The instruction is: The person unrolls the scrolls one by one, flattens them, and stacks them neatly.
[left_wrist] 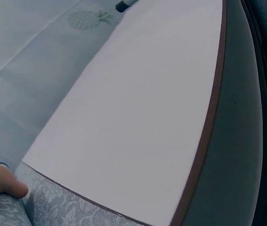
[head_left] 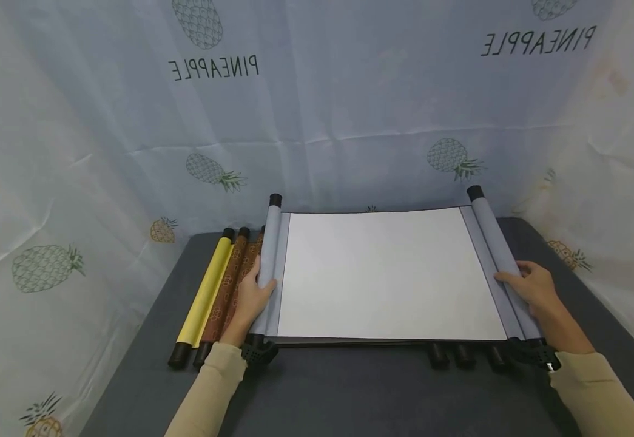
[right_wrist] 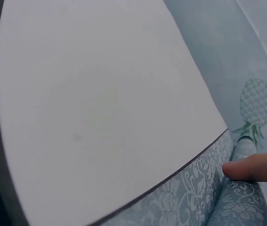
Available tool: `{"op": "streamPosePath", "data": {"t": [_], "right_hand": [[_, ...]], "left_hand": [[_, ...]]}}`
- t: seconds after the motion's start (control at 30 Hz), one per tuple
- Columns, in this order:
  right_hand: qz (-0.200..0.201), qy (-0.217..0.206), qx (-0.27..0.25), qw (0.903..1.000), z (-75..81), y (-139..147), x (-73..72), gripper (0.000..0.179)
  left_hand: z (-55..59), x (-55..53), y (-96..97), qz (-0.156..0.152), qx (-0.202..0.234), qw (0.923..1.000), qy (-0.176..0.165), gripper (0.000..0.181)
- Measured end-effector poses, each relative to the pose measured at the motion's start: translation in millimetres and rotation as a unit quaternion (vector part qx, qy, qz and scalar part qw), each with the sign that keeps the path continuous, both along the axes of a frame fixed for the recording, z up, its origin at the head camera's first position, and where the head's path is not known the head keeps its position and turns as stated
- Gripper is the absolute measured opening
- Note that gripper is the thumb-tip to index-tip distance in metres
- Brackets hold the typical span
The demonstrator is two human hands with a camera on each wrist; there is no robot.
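A blank white scroll [head_left: 387, 276] with pale blue patterned end strips is stretched wide above the dark table, its two ends rolled on rods with black knobs. My left hand [head_left: 251, 297] grips the left roll [head_left: 273, 237], thumb on the inner side. On the other end, my right hand [head_left: 537, 285] holds the right roll [head_left: 494, 237]. In the right wrist view the thumb [right_wrist: 251, 167] lies across the blue floral roll [right_wrist: 240, 202]. The left wrist view shows a fingertip [left_wrist: 13, 186] at the blue cloth. Fingers behind the rolls are hidden.
Left of the scroll lie a yellow scroll [head_left: 205, 291] and brown patterned scrolls [head_left: 228, 285]. Several black knobs [head_left: 464, 356] poke out below its front edge at the right; what they belong to is hidden. A pineapple-print curtain [head_left: 338, 91] surrounds the dark table [head_left: 349, 394].
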State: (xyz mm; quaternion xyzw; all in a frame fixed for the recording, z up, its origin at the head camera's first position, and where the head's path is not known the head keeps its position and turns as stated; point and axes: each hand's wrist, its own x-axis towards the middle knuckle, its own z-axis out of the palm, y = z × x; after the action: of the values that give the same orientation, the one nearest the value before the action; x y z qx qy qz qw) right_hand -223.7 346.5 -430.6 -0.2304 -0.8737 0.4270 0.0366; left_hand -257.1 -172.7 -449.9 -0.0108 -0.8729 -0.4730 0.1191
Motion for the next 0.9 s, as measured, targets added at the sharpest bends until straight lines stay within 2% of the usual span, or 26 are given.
{"op": "streamPosePath", "data": {"t": [0.17,0.47,0.7,0.9], "right_hand": [[0.002,-0.007,0.008,0.9999,0.6,-0.6,-0.9,0.072],[0.022,-0.011,0.027,0.9993,-9.5,0.3,-8.5,0.068],[0.008,-0.032,0.016,0.9993,-22.4,1.8,-15.4,0.069],[0.000,-0.047,0.010,0.9989,-26.7,1.6,-18.9,0.069]], "left_hand": [[-4.0,0.9,-3.7,-0.006,-0.007,0.9999,0.013,0.070],[-20.0,-8.9,-6.4,-0.011,-0.049,0.9987,0.010,0.065],[-25.6,-12.6,-3.2,-0.015,-0.069,0.9975,0.007,0.063],[-33.0,-15.0,-2.9,-0.027,-0.075,0.9968,0.006,0.063]]}}
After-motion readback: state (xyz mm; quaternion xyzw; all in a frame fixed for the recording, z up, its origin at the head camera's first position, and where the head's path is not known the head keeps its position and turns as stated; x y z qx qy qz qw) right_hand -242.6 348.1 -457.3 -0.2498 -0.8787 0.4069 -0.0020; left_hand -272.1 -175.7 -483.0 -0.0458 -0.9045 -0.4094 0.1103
